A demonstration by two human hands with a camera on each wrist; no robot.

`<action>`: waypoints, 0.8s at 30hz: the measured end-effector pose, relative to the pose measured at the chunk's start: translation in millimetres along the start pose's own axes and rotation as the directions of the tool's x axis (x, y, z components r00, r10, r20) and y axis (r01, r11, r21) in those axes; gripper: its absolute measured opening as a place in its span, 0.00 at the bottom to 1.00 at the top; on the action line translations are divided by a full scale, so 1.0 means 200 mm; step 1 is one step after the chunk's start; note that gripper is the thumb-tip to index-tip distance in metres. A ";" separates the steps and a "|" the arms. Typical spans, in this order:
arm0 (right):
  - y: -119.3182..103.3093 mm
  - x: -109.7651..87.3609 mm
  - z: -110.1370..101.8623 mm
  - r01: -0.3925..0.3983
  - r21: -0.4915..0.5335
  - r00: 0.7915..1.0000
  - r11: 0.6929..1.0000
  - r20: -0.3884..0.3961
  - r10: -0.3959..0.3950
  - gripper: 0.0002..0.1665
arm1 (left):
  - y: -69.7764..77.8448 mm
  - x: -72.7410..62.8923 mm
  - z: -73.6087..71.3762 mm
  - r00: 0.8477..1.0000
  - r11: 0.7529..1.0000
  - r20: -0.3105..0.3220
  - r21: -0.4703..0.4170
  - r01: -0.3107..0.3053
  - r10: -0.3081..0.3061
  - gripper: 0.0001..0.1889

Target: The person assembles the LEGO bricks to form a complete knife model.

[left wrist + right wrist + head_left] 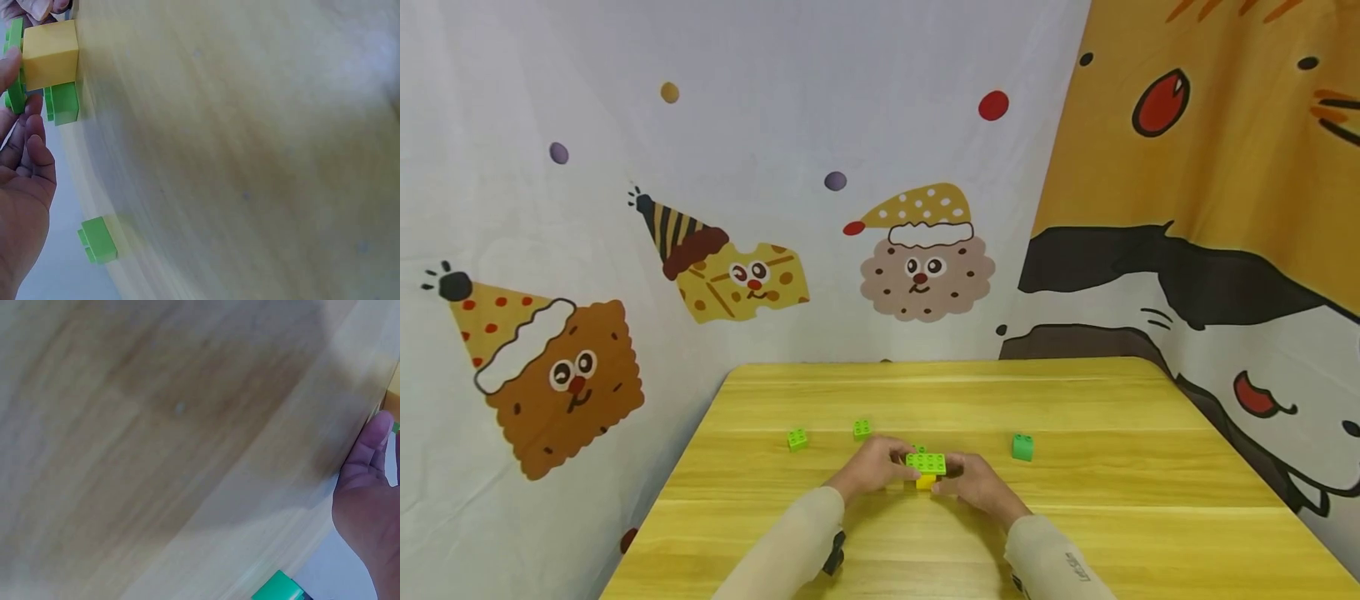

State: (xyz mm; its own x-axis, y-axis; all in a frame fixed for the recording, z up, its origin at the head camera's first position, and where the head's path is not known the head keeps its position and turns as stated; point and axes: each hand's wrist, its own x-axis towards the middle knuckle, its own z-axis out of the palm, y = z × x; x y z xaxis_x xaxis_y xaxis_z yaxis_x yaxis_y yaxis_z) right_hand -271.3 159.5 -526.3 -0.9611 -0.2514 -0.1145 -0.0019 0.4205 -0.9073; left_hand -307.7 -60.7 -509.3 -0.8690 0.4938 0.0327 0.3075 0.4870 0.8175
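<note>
A light green studded building brick point(927, 461) lies across the top of a yellow building block point(925, 482) at the middle of the table. My left hand point(877, 464) pinches the green brick's left end between thumb and fingers, as the left wrist view also shows. From the right side, my right hand point(976, 483) grips the yellow block, its thumb low by the table; its other fingertips are partly hidden. Just behind the stack stands another light green brick point(64, 102), mostly covered in the head view.
Two small light green bricks, a left one point(797, 440) and a nearer-centre one point(862, 429), sit beyond my left hand. A darker green brick point(1022, 447) stands to the right. The wooden table point(1075, 392) ends at a cartoon-printed curtain point(760, 100).
</note>
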 end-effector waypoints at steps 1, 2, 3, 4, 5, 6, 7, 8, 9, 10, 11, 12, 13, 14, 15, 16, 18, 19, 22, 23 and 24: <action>0.01 0.00 0.00 0.003 0.000 1.000 1.000 0.001 -0.003 0.25 | 0.00 0.00 0.00 1.000 1.000 0.003 0.004 -0.004 0.004 0.10; 0.01 0.00 0.00 0.004 0.005 1.000 1.000 -0.001 -0.004 0.28 | 0.00 0.00 0.00 1.000 1.000 0.005 0.004 -0.006 0.006 0.10; 0.01 0.00 -0.01 0.004 0.016 1.000 1.000 -0.001 -0.004 0.32 | 0.00 0.00 0.00 1.000 1.000 0.006 0.003 -0.008 0.008 0.10; 0.01 0.00 -0.01 0.004 0.027 1.000 1.000 -0.001 -0.004 0.35 | 0.00 0.00 0.00 1.000 1.000 0.007 0.005 -0.009 0.009 0.11; 0.01 0.00 -0.01 0.004 0.037 1.000 0.999 -0.007 -0.004 0.37 | 0.00 0.00 0.00 1.000 1.000 0.007 0.008 -0.009 0.008 0.11; 0.01 0.00 -0.01 0.003 0.051 1.000 0.999 -0.015 -0.002 0.39 | -0.01 0.00 0.00 1.000 1.000 0.008 0.012 -0.008 0.008 0.11; 0.01 -0.01 -0.01 0.006 0.061 1.000 0.998 -0.023 -0.004 0.40 | -0.01 0.00 0.00 1.000 1.000 0.007 0.015 -0.008 0.008 0.12; 0.01 0.00 -0.01 0.006 0.073 1.000 0.997 -0.029 -0.004 0.39 | -0.01 0.00 0.00 1.000 1.000 0.007 0.019 -0.007 0.007 0.12; 0.01 0.00 -0.02 0.005 0.081 0.999 0.997 -0.035 -0.002 0.38 | -0.01 0.00 0.00 1.000 1.000 0.007 0.023 -0.009 0.008 0.12; 0.01 0.00 -0.01 0.005 0.085 0.999 0.996 -0.042 -0.001 0.36 | -0.02 0.00 0.00 1.000 1.000 0.009 0.029 -0.009 0.008 0.12; 0.02 0.00 -0.01 0.004 0.087 0.999 0.996 -0.051 0.000 0.35 | -0.02 0.00 0.00 1.000 0.999 0.008 0.032 -0.009 0.009 0.12; 0.02 0.00 -0.01 0.005 0.087 0.998 0.996 -0.058 0.000 0.33 | -0.02 0.00 0.00 1.000 0.999 0.009 0.034 -0.009 0.008 0.13; 0.02 0.00 -0.01 0.008 0.082 0.998 0.997 -0.060 -0.003 0.32 | -0.02 0.00 -0.01 1.000 0.999 0.008 0.033 -0.010 0.009 0.12; 0.02 0.00 -0.01 0.009 0.079 0.998 0.997 -0.064 -0.004 0.31 | -0.02 0.00 -0.01 1.000 1.000 0.006 0.030 -0.008 0.008 0.13; 0.02 0.00 -0.01 0.010 0.077 0.998 0.997 -0.068 -0.005 0.30 | -0.02 0.00 -0.01 1.000 1.000 0.005 0.026 -0.008 0.008 0.13; 0.02 0.00 -0.01 0.016 0.072 0.998 0.997 -0.066 -0.011 0.30 | -0.03 0.00 -0.01 1.000 1.000 0.003 0.022 -0.007 0.007 0.13; 0.01 0.00 -0.02 0.024 0.064 0.998 0.998 -0.061 -0.020 0.30 | -0.04 0.00 -0.01 1.000 1.000 -0.004 0.010 -0.007 0.007 0.13; 0.01 0.00 -0.02 0.027 0.067 0.998 0.997 -0.057 -0.023 0.31 | -0.04 0.00 -0.01 1.000 1.000 -0.009 0.002 -0.009 0.009 0.13; 0.01 0.00 -0.04 0.025 0.061 0.999 0.998 -0.045 -0.022 0.32 | -0.06 0.00 0.00 1.000 1.000 -0.018 -0.028 -0.011 0.011 0.13; 0.01 0.00 -0.04 0.020 0.060 0.999 0.998 -0.045 -0.017 0.32 | -0.06 0.00 0.01 1.000 0.999 -0.021 -0.040 -0.012 0.011 0.14; 0.02 0.00 -0.04 0.016 0.055 0.999 0.998 -0.047 -0.013 0.33 | -0.07 0.00 0.01 1.000 0.999 -0.022 -0.053 -0.008 0.007 0.14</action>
State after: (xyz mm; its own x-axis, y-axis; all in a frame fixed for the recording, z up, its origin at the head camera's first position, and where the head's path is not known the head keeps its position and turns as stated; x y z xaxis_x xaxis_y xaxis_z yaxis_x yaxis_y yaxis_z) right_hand -273.8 168.1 -526.0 -0.9728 -0.2161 -0.0835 -0.0019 0.3679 -0.9299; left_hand -310.9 -64.9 -521.6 -0.8752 0.4811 0.0510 0.2936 0.4444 0.8464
